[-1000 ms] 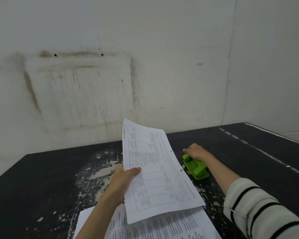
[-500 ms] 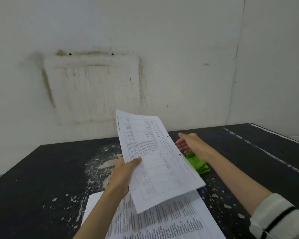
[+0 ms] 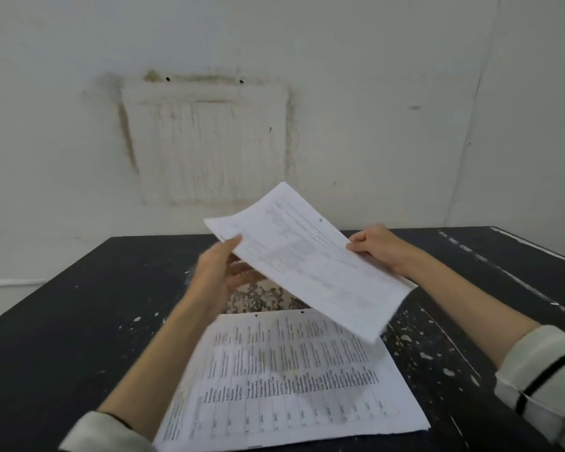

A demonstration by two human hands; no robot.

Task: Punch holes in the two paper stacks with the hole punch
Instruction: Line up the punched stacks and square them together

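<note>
No text was legible. The paper stack (image 3: pixel 310 265) held between the left hand (image 3: pixel 216 275) and right hand (image 3: pixel 377 246) carried printed tables, too blurred to read. The sheet (image 3: pixel 291 380) lying below the hands showed rows of print, also unreadable.

A black table (image 3: pixel 79 337), flecked with worn pale patches, is carrying one printed paper stack (image 3: pixel 291 380) lying flat, two punched holes along its far edge.
</note>
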